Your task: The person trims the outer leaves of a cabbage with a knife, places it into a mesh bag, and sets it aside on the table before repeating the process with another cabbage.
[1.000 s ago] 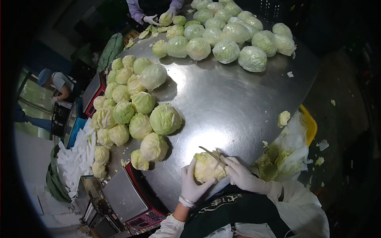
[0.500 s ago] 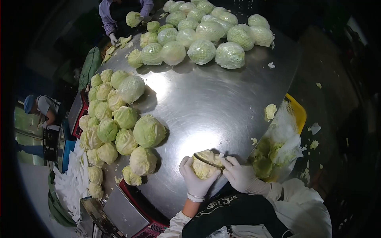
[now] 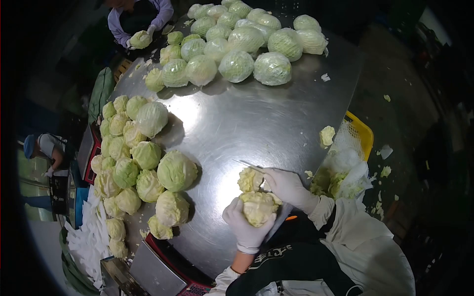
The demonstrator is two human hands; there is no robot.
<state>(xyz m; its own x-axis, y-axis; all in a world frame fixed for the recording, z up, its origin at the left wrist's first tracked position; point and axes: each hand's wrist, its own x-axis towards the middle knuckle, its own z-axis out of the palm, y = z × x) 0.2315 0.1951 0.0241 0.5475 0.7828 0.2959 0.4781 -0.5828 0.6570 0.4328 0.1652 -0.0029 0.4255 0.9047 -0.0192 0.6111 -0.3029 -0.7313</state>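
In my gloved left hand [image 3: 248, 224] I hold a pale yellow-green cabbage [image 3: 258, 209] near the table's front edge, fingers curled round its left and lower side. My gloved right hand [image 3: 286, 187] is closed just beyond it, gripping a knife [image 3: 245, 165] whose thin blade points left over the table. Under the blade, right by the right hand's fingers, is a crumpled piece of cabbage leaf [image 3: 249, 179]. The knife's handle is hidden in the glove.
Loose cabbages [image 3: 147, 155] are heaped on the left of the metal table [image 3: 237, 123]; wrapped cabbages [image 3: 236, 66] stand at the back. A yellow crate [image 3: 363, 135] with netting and leaves is right. A scale [image 3: 157, 266] stands front left. Another person [image 3: 140, 19] holds a cabbage far left.
The knife has moved off the cabbage, away from my body, with my right hand. A leaf piece now lies apart from the cabbage. The far person has lifted a hand to the cabbage.
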